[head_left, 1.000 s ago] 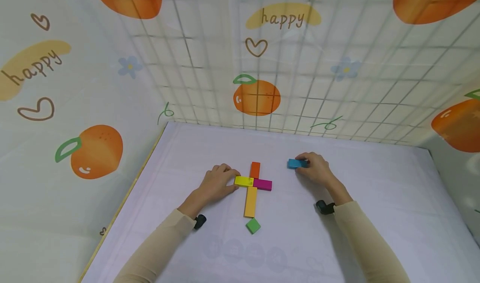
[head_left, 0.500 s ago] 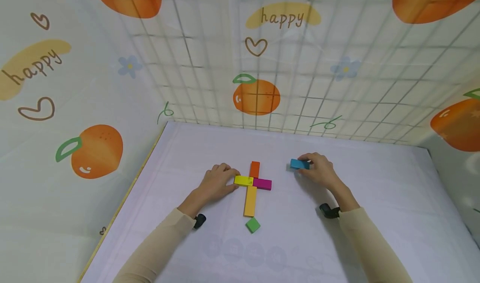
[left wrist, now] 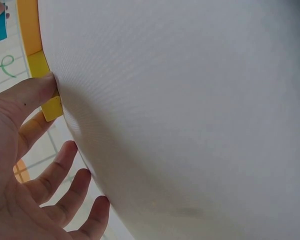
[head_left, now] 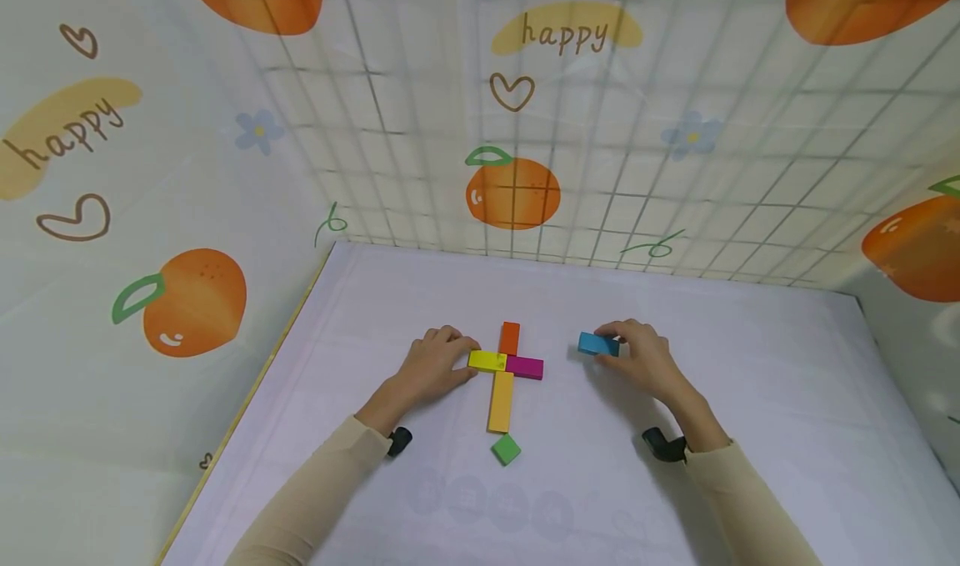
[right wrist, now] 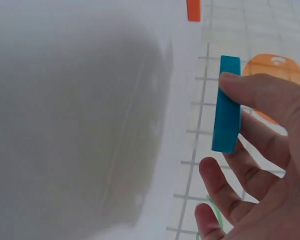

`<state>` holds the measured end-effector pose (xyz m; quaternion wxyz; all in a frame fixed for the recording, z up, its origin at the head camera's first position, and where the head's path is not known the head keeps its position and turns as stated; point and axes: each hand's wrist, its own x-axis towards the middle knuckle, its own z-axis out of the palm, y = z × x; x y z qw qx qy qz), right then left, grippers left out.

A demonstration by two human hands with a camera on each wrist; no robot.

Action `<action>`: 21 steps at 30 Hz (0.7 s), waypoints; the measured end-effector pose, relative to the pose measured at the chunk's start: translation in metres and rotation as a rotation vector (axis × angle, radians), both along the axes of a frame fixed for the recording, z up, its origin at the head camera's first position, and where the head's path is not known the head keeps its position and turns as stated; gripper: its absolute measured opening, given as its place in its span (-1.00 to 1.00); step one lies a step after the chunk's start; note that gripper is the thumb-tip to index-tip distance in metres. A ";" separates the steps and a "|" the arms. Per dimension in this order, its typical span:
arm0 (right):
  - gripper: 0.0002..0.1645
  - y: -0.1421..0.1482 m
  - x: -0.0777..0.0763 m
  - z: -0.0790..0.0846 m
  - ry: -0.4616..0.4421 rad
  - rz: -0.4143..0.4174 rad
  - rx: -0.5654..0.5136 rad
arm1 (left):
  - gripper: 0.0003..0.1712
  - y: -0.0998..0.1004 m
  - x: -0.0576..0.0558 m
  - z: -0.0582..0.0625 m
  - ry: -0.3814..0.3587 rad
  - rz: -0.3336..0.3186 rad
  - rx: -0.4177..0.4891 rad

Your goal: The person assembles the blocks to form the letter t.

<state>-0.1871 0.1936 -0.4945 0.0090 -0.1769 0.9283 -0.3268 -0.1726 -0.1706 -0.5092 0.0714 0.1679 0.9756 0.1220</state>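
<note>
My right hand (head_left: 641, 358) pinches a blue block (head_left: 597, 344) between thumb and fingers, raised off the table to the right of the laid-out blocks; the right wrist view shows the blue block (right wrist: 227, 105) held by its sides. My left hand (head_left: 431, 366) pinches the left end of a yellow block (head_left: 487, 361), thumb on the near side, as the left wrist view of the yellow block (left wrist: 52, 108) confirms. Touching the yellow block's right end lies a magenta block (head_left: 526, 368). An orange-red block (head_left: 510, 338) stands above their joint, and a longer amber block (head_left: 500, 403) runs below it.
A green block (head_left: 506, 449), turned like a diamond, lies just below the amber block. The white tabletop (head_left: 420, 291) ends at a printed cloth backdrop (head_left: 420, 157) at the back and left. A small black device (head_left: 663, 445) sits at the right wrist.
The right hand has lifted the blue block off the table and brought it slightly toward the near side. The left hand and the other blocks have stayed in place.
</note>
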 end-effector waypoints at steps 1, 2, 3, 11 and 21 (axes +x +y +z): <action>-0.58 0.000 0.003 0.000 0.004 0.003 -0.002 | -0.51 0.000 0.000 0.000 -0.001 -0.001 0.000; -0.59 -0.001 0.006 0.000 0.008 0.007 -0.003 | -0.51 0.000 0.000 0.001 0.000 -0.003 0.003; -0.59 -0.001 0.008 0.000 0.012 0.010 -0.003 | -0.51 0.000 0.000 0.001 -0.001 -0.003 0.004; -0.61 -0.009 0.031 0.004 0.037 0.018 -0.016 | -0.52 -0.001 0.000 -0.001 0.006 -0.002 0.006; -0.60 -0.021 0.058 0.009 0.029 0.029 -0.031 | -0.52 -0.001 0.000 -0.002 0.008 -0.005 0.014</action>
